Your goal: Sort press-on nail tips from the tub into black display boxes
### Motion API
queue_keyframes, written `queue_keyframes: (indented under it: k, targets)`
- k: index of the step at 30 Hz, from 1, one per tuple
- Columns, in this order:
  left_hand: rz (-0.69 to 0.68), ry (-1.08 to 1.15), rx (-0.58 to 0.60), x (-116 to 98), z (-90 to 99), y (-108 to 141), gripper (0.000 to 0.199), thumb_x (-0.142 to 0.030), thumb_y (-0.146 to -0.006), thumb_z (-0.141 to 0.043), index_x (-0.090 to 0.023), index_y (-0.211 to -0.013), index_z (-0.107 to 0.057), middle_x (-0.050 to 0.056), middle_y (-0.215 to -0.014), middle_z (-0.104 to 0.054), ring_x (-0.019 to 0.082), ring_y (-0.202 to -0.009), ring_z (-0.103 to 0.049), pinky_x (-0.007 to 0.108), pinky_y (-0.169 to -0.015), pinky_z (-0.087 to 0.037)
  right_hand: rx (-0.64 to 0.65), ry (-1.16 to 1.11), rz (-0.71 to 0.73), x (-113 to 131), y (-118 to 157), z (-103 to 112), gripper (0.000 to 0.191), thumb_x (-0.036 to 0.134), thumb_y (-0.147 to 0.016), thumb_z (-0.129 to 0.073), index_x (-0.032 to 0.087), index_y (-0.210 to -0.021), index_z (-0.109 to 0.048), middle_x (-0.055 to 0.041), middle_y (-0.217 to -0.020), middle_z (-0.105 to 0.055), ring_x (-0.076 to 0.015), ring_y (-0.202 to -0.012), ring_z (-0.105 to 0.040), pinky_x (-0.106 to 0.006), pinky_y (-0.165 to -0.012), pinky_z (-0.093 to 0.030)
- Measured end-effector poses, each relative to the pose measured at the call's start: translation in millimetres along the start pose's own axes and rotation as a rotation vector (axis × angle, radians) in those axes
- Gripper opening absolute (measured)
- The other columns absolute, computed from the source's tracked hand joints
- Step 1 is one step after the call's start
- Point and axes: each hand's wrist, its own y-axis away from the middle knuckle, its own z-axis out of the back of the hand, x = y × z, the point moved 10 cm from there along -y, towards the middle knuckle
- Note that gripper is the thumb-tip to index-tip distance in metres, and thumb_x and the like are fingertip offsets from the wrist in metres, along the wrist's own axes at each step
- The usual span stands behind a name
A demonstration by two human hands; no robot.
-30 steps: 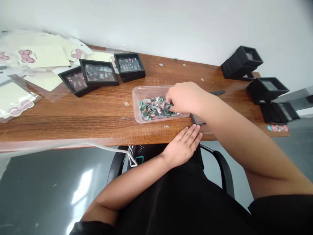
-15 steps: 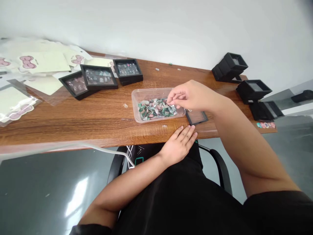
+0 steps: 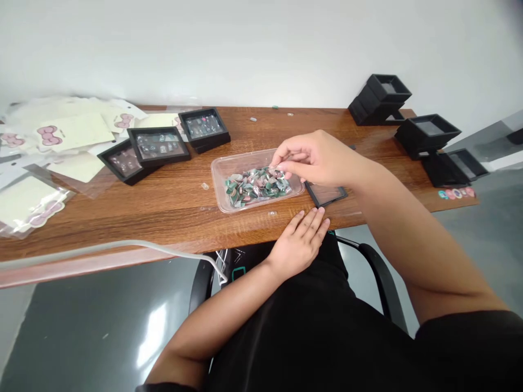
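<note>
A clear plastic tub [image 3: 218, 188] holds a heap of small glossy press-on nails [image 3: 257, 188] in green, pink and silver. Over its right end my right hand [image 3: 314, 158] reaches in, thumb and forefinger pinched together at the heap. Whatever lies between those fingertips is too small to make out. My left hand [image 3: 298, 242] lies flat at the table's front edge, fingers stretched out and holding nothing. Its fingertips are at the near edge of a flat black-framed clear case [image 3: 327, 194], which sits just right of the tub, partly under my right hand.
Black display cases with nails inside [image 3: 159, 146] stand at the back left beside piled bow-printed cards [image 3: 77, 133]. Stacked black cases [image 3: 379, 98] occupy the right end near round stickers [image 3: 456, 193]. A white cable [image 3: 143, 245] runs along the front edge. Loose nails [image 3: 205, 186] dot the wood.
My right hand has shifted slightly left, its fingertips now closer to the middle of the heap. My left hand stays flat. The whole view has tilted a little.
</note>
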Motion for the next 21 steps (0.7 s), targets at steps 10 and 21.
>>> queue_keyframes:
  k: [10, 21]
  targets:
    - [0.011, -0.008, 0.017, 4, 2.4, -2, 0.055, -0.034, -0.106, -0.043, -0.014, -0.157, -0.045, 0.010, -0.165, -0.044, 0.024, -0.148, -0.048, 0.042, -0.124, -0.037, -0.280, -0.212, -0.034, -24, 23, 35, 0.013, 0.027, -0.082, -0.079, 0.018, -0.090, -0.083, -0.0059, -0.091, -0.080, -0.0120, -0.067, -0.069, -0.024, -0.055, -0.056]
    - [0.032, -0.004, -0.018, 5, 4.3, -1, 0.054, -0.034, -0.104, -0.048, -0.017, -0.155, -0.047, 0.008, -0.163, -0.047, 0.023, -0.147, -0.050, 0.045, -0.123, -0.039, -0.156, -0.764, -0.039, -17, 63, 18, 0.006, 0.020, -0.080, -0.078, 0.015, -0.083, -0.081, -0.0027, -0.075, -0.076, -0.0086, -0.056, -0.065, -0.014, -0.040, -0.050]
